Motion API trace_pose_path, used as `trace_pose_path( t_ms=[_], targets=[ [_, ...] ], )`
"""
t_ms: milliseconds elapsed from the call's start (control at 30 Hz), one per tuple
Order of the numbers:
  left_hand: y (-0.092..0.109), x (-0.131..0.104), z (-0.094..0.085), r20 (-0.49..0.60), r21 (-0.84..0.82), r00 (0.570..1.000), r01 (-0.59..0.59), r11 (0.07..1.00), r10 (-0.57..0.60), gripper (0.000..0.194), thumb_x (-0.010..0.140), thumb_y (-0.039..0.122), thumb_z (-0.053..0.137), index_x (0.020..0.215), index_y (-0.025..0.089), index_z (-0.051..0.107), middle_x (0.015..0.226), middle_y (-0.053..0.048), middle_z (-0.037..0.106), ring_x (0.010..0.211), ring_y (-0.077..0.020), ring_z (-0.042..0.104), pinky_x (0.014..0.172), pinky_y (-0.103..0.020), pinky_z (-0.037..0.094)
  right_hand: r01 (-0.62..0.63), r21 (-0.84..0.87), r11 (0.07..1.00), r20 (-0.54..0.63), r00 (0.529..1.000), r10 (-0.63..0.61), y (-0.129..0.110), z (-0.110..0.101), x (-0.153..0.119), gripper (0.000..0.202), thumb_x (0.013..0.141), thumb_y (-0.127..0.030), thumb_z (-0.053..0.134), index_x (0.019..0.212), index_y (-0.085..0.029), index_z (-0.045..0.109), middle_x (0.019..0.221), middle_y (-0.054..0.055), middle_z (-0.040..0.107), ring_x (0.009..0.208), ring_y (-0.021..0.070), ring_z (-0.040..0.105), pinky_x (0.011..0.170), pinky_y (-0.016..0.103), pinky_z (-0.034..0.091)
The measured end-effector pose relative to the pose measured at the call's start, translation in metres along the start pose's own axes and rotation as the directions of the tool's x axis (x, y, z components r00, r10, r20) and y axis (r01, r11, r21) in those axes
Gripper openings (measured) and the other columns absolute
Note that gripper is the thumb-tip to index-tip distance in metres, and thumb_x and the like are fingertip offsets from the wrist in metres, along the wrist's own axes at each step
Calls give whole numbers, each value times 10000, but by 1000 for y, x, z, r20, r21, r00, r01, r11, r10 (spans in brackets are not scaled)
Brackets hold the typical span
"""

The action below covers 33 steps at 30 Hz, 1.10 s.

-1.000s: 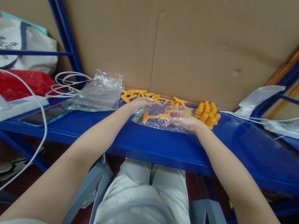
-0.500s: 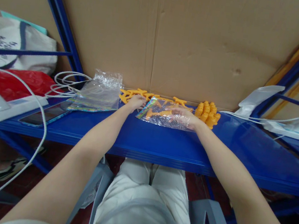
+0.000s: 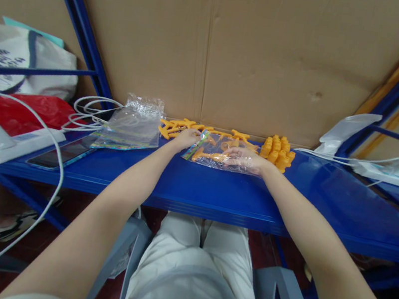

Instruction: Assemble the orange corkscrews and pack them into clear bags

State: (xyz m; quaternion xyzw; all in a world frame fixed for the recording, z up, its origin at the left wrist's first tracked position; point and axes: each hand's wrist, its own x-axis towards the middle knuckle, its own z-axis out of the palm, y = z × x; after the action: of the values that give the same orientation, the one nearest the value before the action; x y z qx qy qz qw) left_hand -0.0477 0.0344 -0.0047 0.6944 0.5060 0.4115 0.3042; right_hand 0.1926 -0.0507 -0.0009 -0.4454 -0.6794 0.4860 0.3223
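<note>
Clear plastic bag (image 3: 217,152) touches the right hand (image 3: 245,160), whose fingers point leftward.

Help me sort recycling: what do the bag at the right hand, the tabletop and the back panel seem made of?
Bag: clear, glossy plastic film; wrinkled and see-through. Tabletop: probably painted metal; smooth blue sheen. Back panel: likely matte cardboard; brown, creased, dented.
</note>
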Motion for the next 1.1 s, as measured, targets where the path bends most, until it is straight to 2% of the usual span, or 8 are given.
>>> trace_pose_path(
  t_ms=[100,200,267,367,500,667,833,1100],
  targets=[
    [6,-2,5,-4,-94,998,64,993,-65,247,786,86,645,1027,97,700,638,-11,661,622,-147,624,693,-255,496,-1,47,999,13,1000,0,0,-1,2,284,633,-134,782,872,-222,657,853,-12,689,927,168,662,1033,372,460],
    [10,-6,9,62,-191,992,116,975,-106,313,790,43,631,1092,106,684,638,-5,665,596,-141,628,696,-269,508,-10,69,998,52,999,6,-1,-2,2,284,633,-112,773,866,-223,654,872,-16,677,943,154,644,1037,353,453],
    [12,-9,11,121,-239,984,154,959,-128,283,805,56,632,1073,119,697,644,-13,672,593,-148,635,696,-280,517,-14,79,997,69,998,9,-3,-3,0,281,641,-109,768,870,-224,652,878,-17,675,949,149,639,1033,345,453],
    [14,-12,13,204,-283,968,202,938,-147,161,843,159,665,989,126,724,640,-34,674,602,-154,644,694,-286,522,-21,79,997,64,998,16,-5,-3,-2,265,652,-117,765,867,-224,652,902,-11,673,983,154,628,1029,340,451],
    [17,-15,9,273,-257,949,231,938,-159,85,836,198,690,849,123,726,620,-39,673,603,-142,642,691,-267,516,-25,99,995,77,997,17,-3,-3,-3,278,648,-125,765,887,-224,663,950,-3,672,1029,161,616,1022,334,452],
    [19,-19,4,248,-152,961,166,974,-124,120,778,92,640,670,121,686,551,-14,647,546,-119,602,673,-237,497,-11,63,998,132,991,3,1,-5,2,293,641,-225,814,919,-203,723,1015,30,697,1069,188,611,1056,367,428],
    [25,-21,5,209,-155,968,172,973,-138,86,703,59,643,647,116,673,520,-8,629,522,-118,586,645,-238,502,4,44,999,149,989,-11,2,-7,5,348,596,-351,872,882,-177,774,1082,73,721,1192,229,572,1153,396,309],
    [29,-23,7,213,-183,961,216,959,-176,133,678,70,681,577,138,627,471,9,597,461,-116,558,577,-229,471,4,56,998,162,987,-13,2,-7,5,335,667,-321,847,968,-193,775,1172,85,705,1236,234,560,1165,411,299]
  ],
)
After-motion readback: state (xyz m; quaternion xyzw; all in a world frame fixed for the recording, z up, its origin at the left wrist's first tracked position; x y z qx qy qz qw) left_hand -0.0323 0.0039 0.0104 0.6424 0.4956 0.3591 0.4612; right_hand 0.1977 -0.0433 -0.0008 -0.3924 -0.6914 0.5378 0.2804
